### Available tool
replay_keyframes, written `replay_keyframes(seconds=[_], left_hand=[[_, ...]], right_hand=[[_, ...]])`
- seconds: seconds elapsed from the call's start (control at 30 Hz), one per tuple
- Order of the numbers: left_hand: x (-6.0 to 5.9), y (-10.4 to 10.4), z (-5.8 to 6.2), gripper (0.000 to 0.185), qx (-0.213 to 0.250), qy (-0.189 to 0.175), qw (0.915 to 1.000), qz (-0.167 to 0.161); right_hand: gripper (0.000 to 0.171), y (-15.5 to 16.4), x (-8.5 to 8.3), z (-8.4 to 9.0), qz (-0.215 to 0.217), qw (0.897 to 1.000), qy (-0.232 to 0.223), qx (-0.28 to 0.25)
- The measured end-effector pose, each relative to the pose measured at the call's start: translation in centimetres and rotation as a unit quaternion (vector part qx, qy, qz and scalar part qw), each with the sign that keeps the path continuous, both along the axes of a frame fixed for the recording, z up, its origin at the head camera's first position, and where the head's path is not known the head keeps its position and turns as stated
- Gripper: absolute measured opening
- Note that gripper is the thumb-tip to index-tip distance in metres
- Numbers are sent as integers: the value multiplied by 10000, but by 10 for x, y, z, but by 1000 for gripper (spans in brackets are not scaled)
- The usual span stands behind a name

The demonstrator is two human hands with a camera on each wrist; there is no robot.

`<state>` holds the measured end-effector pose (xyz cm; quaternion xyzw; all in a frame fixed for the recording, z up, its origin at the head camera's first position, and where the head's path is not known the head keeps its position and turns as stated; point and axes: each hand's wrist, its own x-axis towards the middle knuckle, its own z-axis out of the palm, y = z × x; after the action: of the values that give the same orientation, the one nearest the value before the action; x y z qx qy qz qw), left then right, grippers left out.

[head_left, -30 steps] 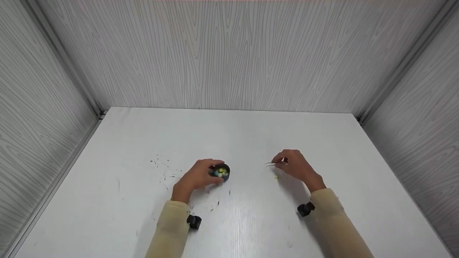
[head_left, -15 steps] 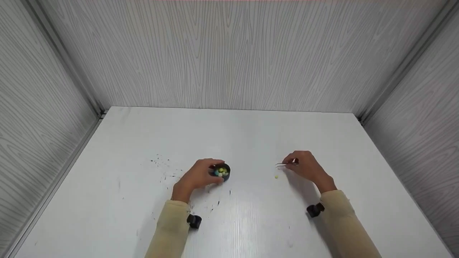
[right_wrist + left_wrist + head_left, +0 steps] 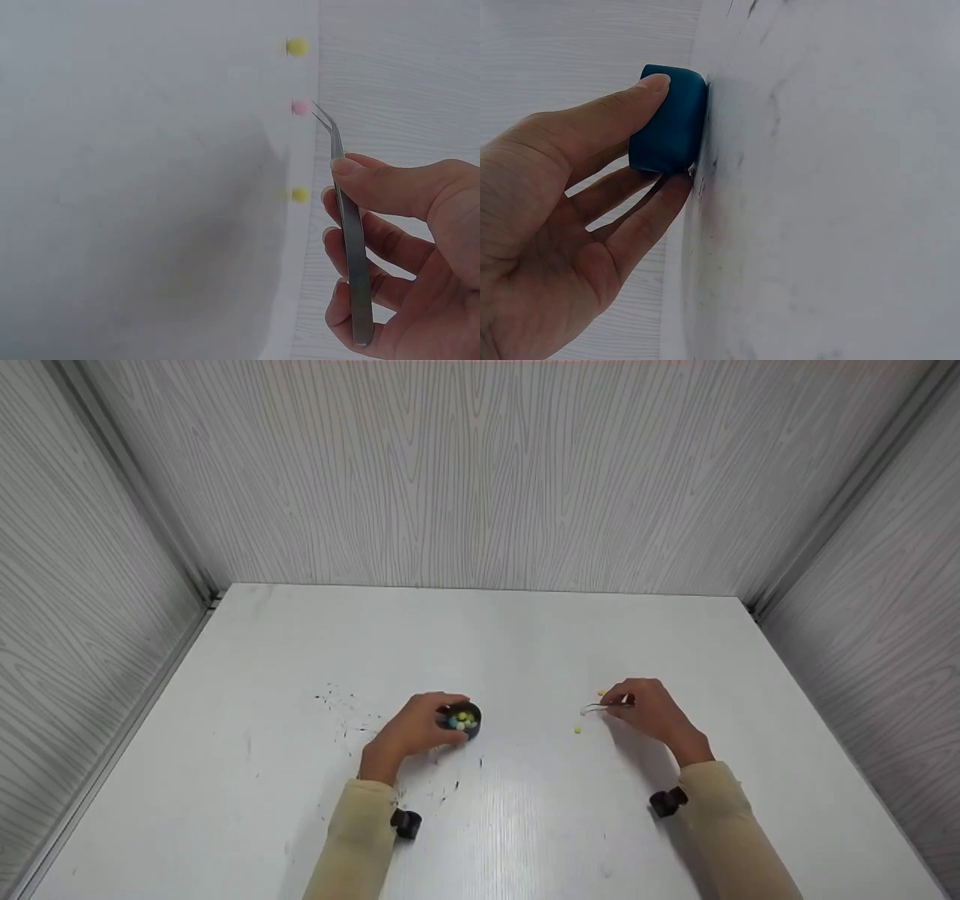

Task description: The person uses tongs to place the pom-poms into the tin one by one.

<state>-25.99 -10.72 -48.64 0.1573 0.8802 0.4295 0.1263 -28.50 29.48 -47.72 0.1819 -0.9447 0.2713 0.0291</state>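
Observation:
My left hand (image 3: 416, 727) grips a small dark round cup (image 3: 474, 729) between thumb and fingers. The cup holds several yellow, white and blue beads (image 3: 463, 719). In the left wrist view its outside is teal (image 3: 671, 124), standing on the tabletop. Thumb and fingers of my right hand (image 3: 646, 711) pinch steel tweezers (image 3: 354, 255) with bent tips. These tips are slightly apart, right at a pink bead (image 3: 301, 108). One yellow bead (image 3: 577, 730) lies nearer me than the tweezers, and another yellow bead (image 3: 601, 692) lies just beyond the right fingers.
The white tabletop (image 3: 480, 645) bears dark specks and scratches (image 3: 337, 701) to the left of the cup. Wood-patterned panels (image 3: 480, 472) rise at the back and both sides. A black wrist camera (image 3: 407, 824) sits by the left sleeve.
My right hand has moved right with the tweezers, from over the nearer yellow bead to the pink bead. A farther yellow bead has come into sight. The left hand and cup stay still.

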Motion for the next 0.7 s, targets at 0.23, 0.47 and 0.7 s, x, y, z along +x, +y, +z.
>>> replay_keyframes(seconds=[0.23,0.47,0.7], left_hand=[[1,0,1,63,22,-35,10000,62],[2,1,3,63,-25,-64,9999,103],[2,1,2,63,-76,-85,9998,148]], right_hand=[[16,0,1,1,-39,10000,5,8],[15,-1,3,2,-62,10000,8,22],[15,-3,4,1,-85,9999,-82,57]])
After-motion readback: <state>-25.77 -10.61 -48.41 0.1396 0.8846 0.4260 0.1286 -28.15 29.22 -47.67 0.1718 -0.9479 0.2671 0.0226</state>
